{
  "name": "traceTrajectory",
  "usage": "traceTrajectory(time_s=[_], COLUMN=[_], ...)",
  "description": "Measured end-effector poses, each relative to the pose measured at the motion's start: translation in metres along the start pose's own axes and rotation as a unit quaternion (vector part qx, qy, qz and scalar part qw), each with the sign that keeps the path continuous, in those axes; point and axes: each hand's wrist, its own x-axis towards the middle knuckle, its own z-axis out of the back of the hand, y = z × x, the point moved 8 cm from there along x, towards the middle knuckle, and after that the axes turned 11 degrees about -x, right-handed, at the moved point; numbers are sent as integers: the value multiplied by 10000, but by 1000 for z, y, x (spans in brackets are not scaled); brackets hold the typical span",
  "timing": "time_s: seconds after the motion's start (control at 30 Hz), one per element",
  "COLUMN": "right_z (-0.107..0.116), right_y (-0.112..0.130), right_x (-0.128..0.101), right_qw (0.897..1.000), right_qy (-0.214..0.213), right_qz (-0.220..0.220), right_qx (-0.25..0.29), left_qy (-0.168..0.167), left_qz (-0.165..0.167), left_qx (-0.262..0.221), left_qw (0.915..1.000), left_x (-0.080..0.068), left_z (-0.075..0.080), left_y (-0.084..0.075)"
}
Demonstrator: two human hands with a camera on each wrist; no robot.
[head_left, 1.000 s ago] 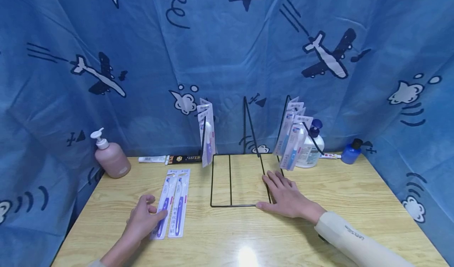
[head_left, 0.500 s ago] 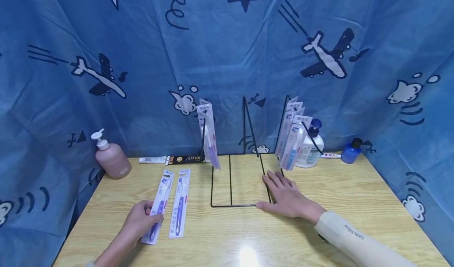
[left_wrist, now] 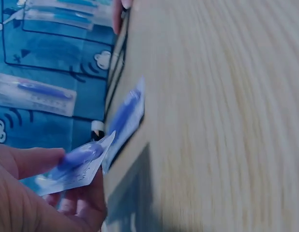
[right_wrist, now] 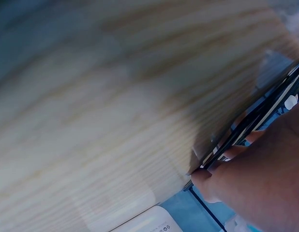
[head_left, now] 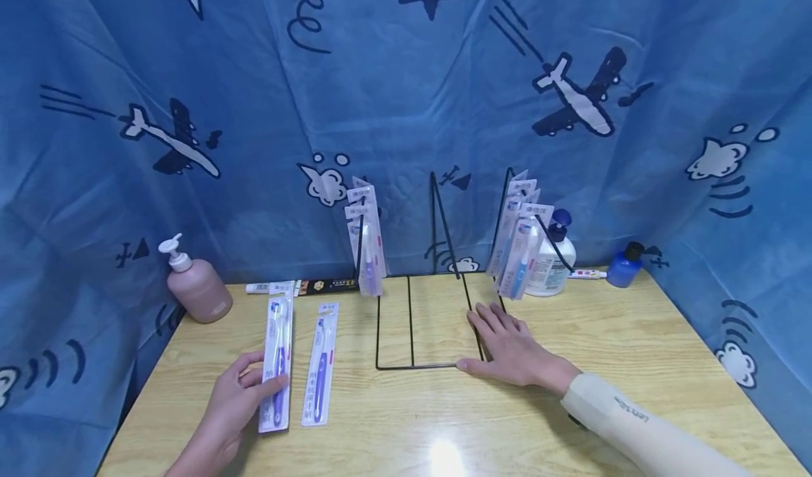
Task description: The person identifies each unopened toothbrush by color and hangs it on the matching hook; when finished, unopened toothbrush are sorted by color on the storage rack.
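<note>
My left hand (head_left: 231, 403) pinches a packaged purple toothbrush (head_left: 277, 364) between thumb and fingers, lifted off the table in the left wrist view. Beside it a second packaged purple toothbrush (head_left: 320, 368) lies flat on the wood. My right hand (head_left: 510, 347) rests with spread fingers on the base of a black wire rack (head_left: 411, 322). From the rack's left arm hang purple toothbrush packs (head_left: 370, 251). Several blue toothbrush packs (head_left: 521, 255) hang on its right arm. In the left wrist view, the held pack (left_wrist: 86, 162) tilts above the lying one.
A pink pump bottle (head_left: 199, 290) stands at the back left, near a white tube (head_left: 259, 288) and a black toothpaste box (head_left: 326, 287). Behind the right packs stands a white pump bottle (head_left: 550, 269). A small blue bottle (head_left: 624, 265) stands farther right. A blue curtain (head_left: 393, 110) hangs behind.
My left hand has taken hold of the left toothbrush pack, shifted it left, away from the other, and raised it. The packs on the left arm swing slightly. My right hand stays put.
</note>
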Motion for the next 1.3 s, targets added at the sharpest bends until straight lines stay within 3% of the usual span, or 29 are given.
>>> traceTrajectory(time_s=[0.17, 0.27, 0.4, 0.5, 0.7, 0.83, 0.9, 1.0, 1.17, 1.3], right_z=[1, 1, 0, -1, -1, 0, 0, 0, -3, -3], right_y=[0, 1, 1, 1, 1, 1, 1, 3, 1, -1], right_x=[0, -1, -1, -1, 0, 0, 0, 0, 1, 0], right_qw=[10000, 10000, 9999, 10000, 10000, 10000, 10000, 10000, 9999, 9999], right_qy=[-30, -69, -99, -70, -32, -27, -22, -15, -96, -157], right_qz=[35, 33, 32, 7, -14, -24, -8, 16, 16, 49], right_qx=[-1, 5, 23, 14, 12, -23, -16, -17, -68, -37], left_qy=[62, 158, 515, 898, 1578, 2131, 2314, 2391, 2302, 2203], left_qz=[-179, -802, -1993, -2551, -3032, -3233, -3239, -3096, -2662, -2539], left_qx=[-627, -992, -1507, -1764, -1929, -2090, -2161, -2212, -2103, -1988], left_qw=[9979, 9917, 9669, 9464, 9197, 8980, 8915, 8934, 9121, 9206], left_x=[-13, -25, -48, -67, -90, -96, -96, -93, -82, -75], left_z=[-8, -17, -31, -44, -71, -92, -100, -110, -121, -125], left_y=[-10, -25, -49, -61, -69, -67, -63, -57, -49, -46])
